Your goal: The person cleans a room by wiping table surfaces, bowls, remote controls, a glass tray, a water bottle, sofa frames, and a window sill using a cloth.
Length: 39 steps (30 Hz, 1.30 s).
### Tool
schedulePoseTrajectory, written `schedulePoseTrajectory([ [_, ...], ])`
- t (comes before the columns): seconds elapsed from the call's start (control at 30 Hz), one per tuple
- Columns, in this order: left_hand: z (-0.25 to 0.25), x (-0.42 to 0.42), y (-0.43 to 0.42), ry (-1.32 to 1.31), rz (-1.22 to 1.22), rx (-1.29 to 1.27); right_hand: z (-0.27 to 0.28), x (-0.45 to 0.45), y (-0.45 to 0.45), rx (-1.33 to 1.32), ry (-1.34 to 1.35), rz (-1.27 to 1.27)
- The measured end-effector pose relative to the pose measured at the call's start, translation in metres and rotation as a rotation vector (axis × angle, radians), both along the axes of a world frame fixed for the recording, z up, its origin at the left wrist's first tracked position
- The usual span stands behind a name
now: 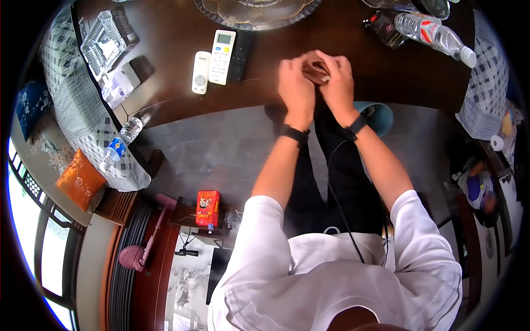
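Note:
Over the near edge of the dark wooden table, both hands meet around a small brown pouch-like item. My left hand grips its left side, and my right hand grips its right side with the fingers curled over the top. The item looks open at the middle, with a small pale bit showing near my right fingers. What is inside cannot be made out. Left of my hands lie a white remote with a screen, a smaller white remote and a dark flat object.
A glass dish sits at the far side. At right are a clear bottle and a dark packet. At left stand a glass ashtray and a tissue pack. A blue-green bin is below the table edge.

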<state>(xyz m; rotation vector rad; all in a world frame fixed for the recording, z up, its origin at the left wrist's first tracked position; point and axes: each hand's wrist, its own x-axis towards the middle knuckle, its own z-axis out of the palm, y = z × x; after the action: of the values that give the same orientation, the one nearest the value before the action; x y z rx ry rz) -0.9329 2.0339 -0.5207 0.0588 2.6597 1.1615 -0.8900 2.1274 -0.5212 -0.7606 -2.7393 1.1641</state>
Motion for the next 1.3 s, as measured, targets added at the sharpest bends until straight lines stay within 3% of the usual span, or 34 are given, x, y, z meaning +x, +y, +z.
schedulePoseTrajectory([
  [0.23, 0.006, 0.039, -0.026, -0.057, -0.111, -0.02, 0.013, 0.04, -0.012, -0.073, -0.047, 0.022],
  [0.33, 0.004, 0.025, -0.037, 0.008, 0.017, -0.102, 0.008, 0.016, -0.027, -0.066, -0.021, 0.085],
  [0.5, 0.001, -0.021, -0.013, 0.075, 0.14, -0.02, 0.002, -0.038, -0.018, -0.039, 0.071, 0.062],
  [0.63, -0.005, -0.034, 0.023, 0.054, -0.004, 0.051, -0.005, -0.037, 0.024, 0.026, 0.032, -0.012],
  [0.77, 0.003, -0.012, 0.049, -0.038, -0.122, 0.185, -0.003, 0.001, 0.068, -0.117, -0.006, -0.037],
  [0.9, 0.032, 0.008, 0.039, -0.284, -0.348, 0.201, 0.02, 0.027, 0.085, -0.082, -0.105, -0.01],
  [0.97, 0.051, -0.013, 0.028, -0.127, -0.343, 0.161, 0.018, 0.034, 0.082, -0.065, -0.116, -0.022],
  [1.03, 0.069, -0.055, 0.023, 0.061, -0.187, 0.196, 0.021, 0.032, 0.078, -0.012, -0.129, -0.028],
  [1.17, 0.067, -0.143, 0.011, 0.448, -0.049, -0.049, 0.025, 0.031, 0.071, -0.021, -0.127, -0.073],
  [1.3, 0.036, -0.203, -0.021, 0.389, 0.065, -0.319, 0.024, 0.034, 0.077, -0.026, -0.12, -0.07],
])
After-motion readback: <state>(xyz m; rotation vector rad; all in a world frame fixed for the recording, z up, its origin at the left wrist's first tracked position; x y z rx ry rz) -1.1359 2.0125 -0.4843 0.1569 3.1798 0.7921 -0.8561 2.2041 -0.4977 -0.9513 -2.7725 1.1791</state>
